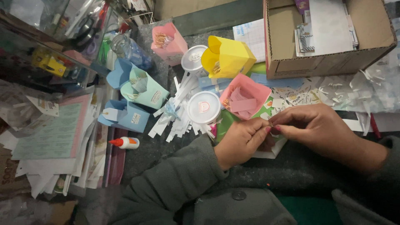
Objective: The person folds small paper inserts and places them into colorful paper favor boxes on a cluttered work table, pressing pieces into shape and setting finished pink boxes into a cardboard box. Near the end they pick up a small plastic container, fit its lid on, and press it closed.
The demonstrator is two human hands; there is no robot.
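Pinching together at about four o'clock from the table's middle, the left hand [241,141] and right hand [316,127] meet fingertip to fingertip over a small piece [271,123] too tiny to name; both are closed around it, and which way its long axis runs I cannot tell. A white paper sheet [271,152] lies under the hands.

Folded paper boxes fan out from ten to one o'clock of the hands: a pink box [246,96] holding pink paper slips, just beside the fingers; a yellow box [230,56] with something golden inside; a second pink box [170,41] with golden clips; a mint box [146,88] with a white label on its side; a blue box [127,116] bearing a white tag. Two round white lids [203,107] sit among white paper strips [177,112]. A brown cardboard box [329,37] at one o'clock holds white sheets and patterned papers. A white glue bottle [126,143] with an orange tip lies at nine o'clock, tip pointing to nine o'clock
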